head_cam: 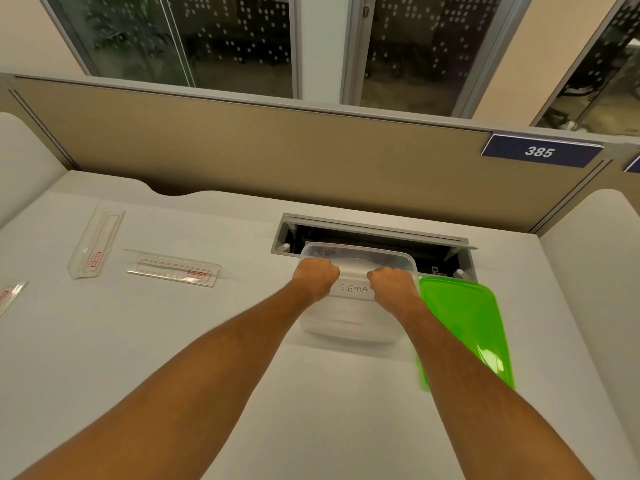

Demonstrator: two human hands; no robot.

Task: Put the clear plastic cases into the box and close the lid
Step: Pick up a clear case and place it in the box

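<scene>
Fingers of the left hand (316,276) and right hand (393,284) curl over the near rim of the box (356,323), clenched on it side by side, with a label (353,289) reading "SIGMA" between them. The box is translucent plastic, rectangular with rounded corners, open at the top. Its far edge overlaps a recessed cable tray (374,237) cut into the desk (207,341). Just right of the right hand lies the lid (464,323), bright green, glossy, flat, one long side touching the box. Well left of the left hand lie three clear cases: one (173,270) flat and nearest, one (95,244) angled beyond it, one (10,296) cut off by the frame edge. Each is thin, rigid, with red printing. The desk surface is matte white; open room lies between cases and box. A tan partition (277,150) bounds the far side beyond the fingers.
</scene>
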